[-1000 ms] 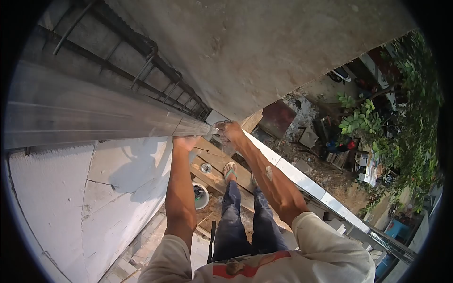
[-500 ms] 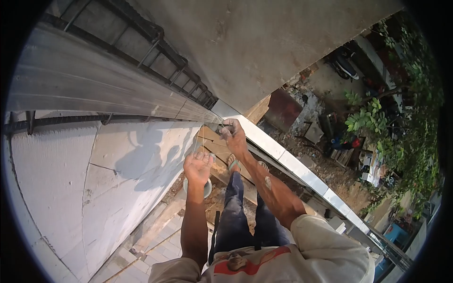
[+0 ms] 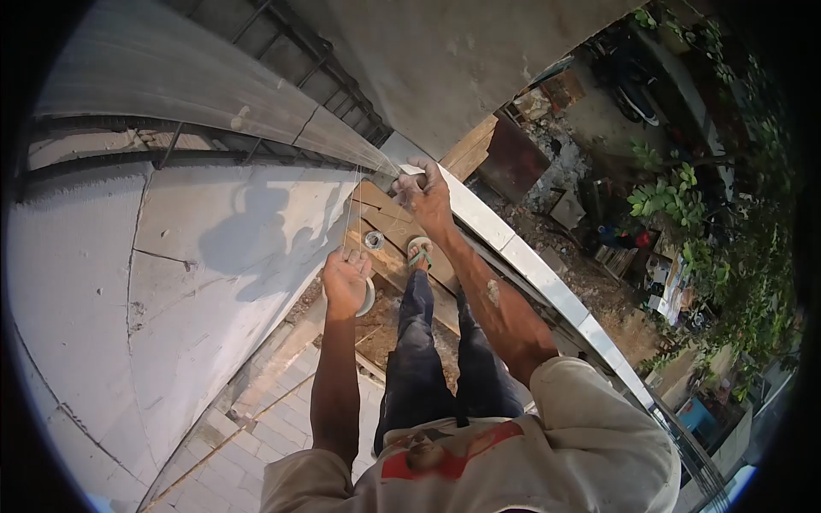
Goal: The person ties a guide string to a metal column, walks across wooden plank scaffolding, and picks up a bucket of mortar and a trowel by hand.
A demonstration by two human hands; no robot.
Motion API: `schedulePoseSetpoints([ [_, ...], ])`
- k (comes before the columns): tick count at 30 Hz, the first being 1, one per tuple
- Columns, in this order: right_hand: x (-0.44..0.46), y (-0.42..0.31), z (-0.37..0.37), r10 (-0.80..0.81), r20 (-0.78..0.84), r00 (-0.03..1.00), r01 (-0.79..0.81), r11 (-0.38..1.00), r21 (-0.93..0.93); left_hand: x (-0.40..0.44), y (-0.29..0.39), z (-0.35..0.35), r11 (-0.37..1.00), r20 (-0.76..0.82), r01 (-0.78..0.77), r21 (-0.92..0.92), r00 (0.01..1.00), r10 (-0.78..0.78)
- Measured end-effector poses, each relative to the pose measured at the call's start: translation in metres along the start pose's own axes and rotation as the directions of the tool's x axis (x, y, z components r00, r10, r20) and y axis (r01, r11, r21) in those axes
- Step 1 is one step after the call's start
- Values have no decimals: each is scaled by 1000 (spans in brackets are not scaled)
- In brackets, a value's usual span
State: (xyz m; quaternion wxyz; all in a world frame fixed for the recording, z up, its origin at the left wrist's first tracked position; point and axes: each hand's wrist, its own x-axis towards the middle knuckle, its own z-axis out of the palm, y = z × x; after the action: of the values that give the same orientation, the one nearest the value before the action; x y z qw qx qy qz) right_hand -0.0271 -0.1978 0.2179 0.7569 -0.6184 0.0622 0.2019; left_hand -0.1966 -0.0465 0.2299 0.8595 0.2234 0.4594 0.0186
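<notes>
My left hand is closed, its fingers pinched on a thin pale string whose strands run up toward the grey board. My right hand has curled fingers at the narrow far end of that board, beside the white ledge. Something thin seems to be pinched there, probably the string, but the fingers hide it. Below, between the hands, a small round roll lies on the wooden planks.
A white block wall stands at left, with steel rebar along its top. A pale bucket is below my left hand. My sandalled foot stands on the planks. Beyond the ledge lies a lower yard with a motorcycle and leafy branches.
The view has shifted, so the wall, board and feet sit higher. My left hand has moved down from the board, with the strands drawn longer. The right hand stays at the board's end.
</notes>
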Motion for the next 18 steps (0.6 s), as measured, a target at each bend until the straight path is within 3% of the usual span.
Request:
schedulePoseSetpoints([
  [4,10,14,-2,-46,107,993,58,992,-109,-37,-32,-31,996,22,93,6,995,-93],
  [7,8,48,0,4,193,981,-3,1000,-7,-69,-50,-30,985,-43,148,-84,987,-152],
  [8,-1,26,5,123,164,979,-120,992,-27,-75,-54,-29,985,-8,136,-104,991,-137],
  [9,-3,22,7,120,163,979,-118,993,-25,-80,-56,-26,985,27,124,-123,992,-122],
  [11,-6,13,11,335,222,916,-299,937,-182,-79,-62,-23,983,58,139,-117,989,-133],
  [13,-11,0,19,344,245,906,-328,939,-106,-72,-73,-28,989,200,145,-32,970,-136],
  [15,-13,-11,21,350,271,897,-355,934,-30,-78,-75,-8,987,150,154,51,976,-160],
  [18,-9,-16,7,315,339,887,-302,949,-92,-67,-77,-7,968,87,187,170,975,-204],
])
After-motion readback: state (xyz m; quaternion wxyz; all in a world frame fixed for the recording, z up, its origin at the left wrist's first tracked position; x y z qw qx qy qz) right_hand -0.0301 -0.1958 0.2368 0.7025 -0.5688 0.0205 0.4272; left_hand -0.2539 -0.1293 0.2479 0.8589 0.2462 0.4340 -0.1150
